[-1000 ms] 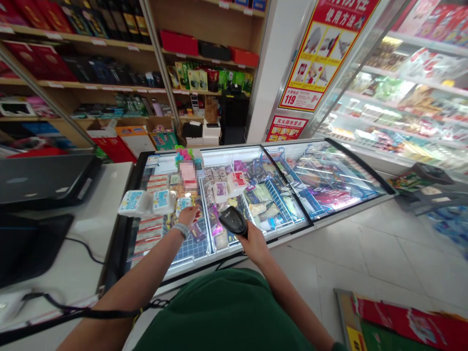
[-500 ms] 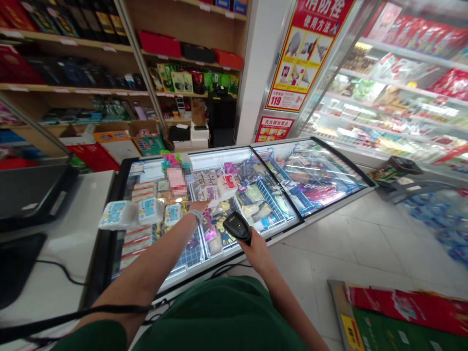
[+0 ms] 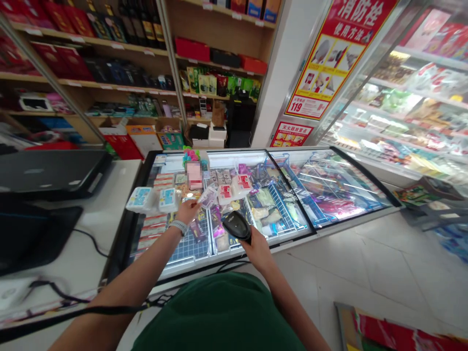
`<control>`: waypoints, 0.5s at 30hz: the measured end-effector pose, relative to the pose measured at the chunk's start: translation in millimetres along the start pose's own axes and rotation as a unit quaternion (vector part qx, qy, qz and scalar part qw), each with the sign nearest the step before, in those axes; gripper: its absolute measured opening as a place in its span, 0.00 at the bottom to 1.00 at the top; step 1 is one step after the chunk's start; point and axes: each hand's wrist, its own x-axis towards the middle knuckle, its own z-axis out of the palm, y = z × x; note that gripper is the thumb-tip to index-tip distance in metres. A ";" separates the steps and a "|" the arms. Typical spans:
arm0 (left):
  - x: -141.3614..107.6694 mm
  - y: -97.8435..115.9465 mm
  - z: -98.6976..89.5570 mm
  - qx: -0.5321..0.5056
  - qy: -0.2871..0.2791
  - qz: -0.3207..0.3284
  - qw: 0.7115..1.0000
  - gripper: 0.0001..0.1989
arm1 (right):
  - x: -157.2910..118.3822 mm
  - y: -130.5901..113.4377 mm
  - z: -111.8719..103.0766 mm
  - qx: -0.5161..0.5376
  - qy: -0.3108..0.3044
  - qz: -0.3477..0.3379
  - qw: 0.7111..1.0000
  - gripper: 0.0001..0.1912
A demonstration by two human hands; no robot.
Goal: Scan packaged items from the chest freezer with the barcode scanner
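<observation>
My left hand (image 3: 188,212) is over the glass-topped freezer (image 3: 183,261), its fingers pinched on the near edge of a small clear packet with purple-grey print (image 3: 208,197). My right hand (image 3: 258,249) grips a black handheld scanner (image 3: 237,226), head pointing up and left above the glass. Two white packs with red labels, one (image 3: 225,194) beside the packet and another (image 3: 242,185) further right, lie on the glass. Left of my left hand are a blue-labelled white pack (image 3: 168,200) and a second one (image 3: 141,199).
A counter (image 3: 126,195) on the left carries a black device (image 3: 51,170) and cables. Behind the freezer, shelves (image 3: 124,87) hold boxes and bottles. Colourful curly toys (image 3: 190,155) sit at its back edge. A lit display fridge (image 3: 413,107) is at right.
The view has swung left. My left hand has moved left, away from the red-labelled packs, with the clear packet at its fingertips. A third blue-labelled pack is no longer visible. The scanner stays in my right hand.
</observation>
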 end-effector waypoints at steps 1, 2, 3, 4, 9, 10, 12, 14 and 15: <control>-3.7 -0.8 -8.7 0.012 0.009 0.013 1.000 0.10 | 1.3 -2.5 1.3 0.000 -0.006 -0.011 1.000 0.12; -7.4 -1.3 -16.7 0.022 0.016 0.023 0.999 0.09 | 2.6 -5.2 2.5 -0.002 -0.012 -0.023 1.000 0.12; -11.0 -1.6 -23.9 0.029 0.025 0.032 0.999 0.09 | 4.0 -8.0 3.7 -0.004 -0.017 -0.035 0.999 0.11; -14.4 -1.9 -30.2 0.035 0.035 0.041 0.998 0.10 | 5.2 -10.9 4.9 -0.005 -0.023 -0.047 0.999 0.11; -27.8 -5.4 -47.5 0.048 0.068 0.069 0.994 0.15 | 10.6 -21.5 11.3 -0.014 -0.040 -0.095 0.995 0.11; -29.3 -6.7 -48.9 0.049 0.073 0.071 0.994 0.15 | 11.4 -22.5 12.5 -0.016 -0.043 -0.100 0.994 0.11; -31.5 -9.3 -51.0 0.048 0.080 0.074 0.993 0.15 | 13.0 -23.8 14.3 -0.021 -0.048 -0.107 0.993 0.11; -32.7 -11.5 -52.4 0.047 0.085 0.076 0.992 0.14 | 13.9 -24.9 15.2 -0.025 -0.052 -0.110 0.992 0.11; -33.1 -12.3 -53.0 0.046 0.087 0.076 0.992 0.14 | 14.0 -25.6 15.2 -0.026 -0.053 -0.112 0.992 0.11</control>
